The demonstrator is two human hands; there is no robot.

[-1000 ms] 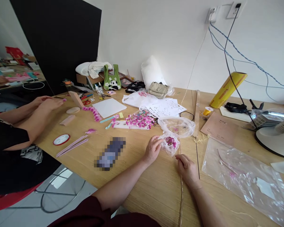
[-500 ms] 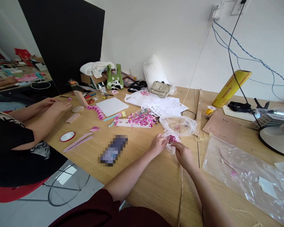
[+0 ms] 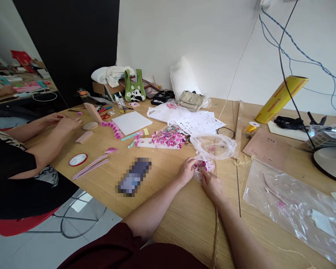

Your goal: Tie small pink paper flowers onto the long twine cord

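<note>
Far left, a co-worker's hands [image 3: 68, 122] meet over the table edge, beside a pink piece too small to make out. Then pale pink strips [image 3: 91, 169] and a pixelated dark object [image 3: 134, 177], both lying flat. Mid-table, a pile of pink flowers [image 3: 169, 139], partly over a white strip [image 3: 145, 143]. Next, the left hand [image 3: 187, 171]: fingers curled at the left edge of a small clear bag [image 3: 210, 165]; can't tell if they pinch it. Magenta pieces [image 3: 200, 164] sit in the bag's mouth, between the two hands. Change: the right hand [image 3: 213, 186], beside the bag a second ago, now has its fingertips in among the pieces; pinching or just poking, can't tell. Means both hands are now at the bag, handling its contents, I'd judge. Bigger clear bag [image 3: 230, 150] just behind; flat clear bag [image 3: 296, 224] far right, untouched.
</note>
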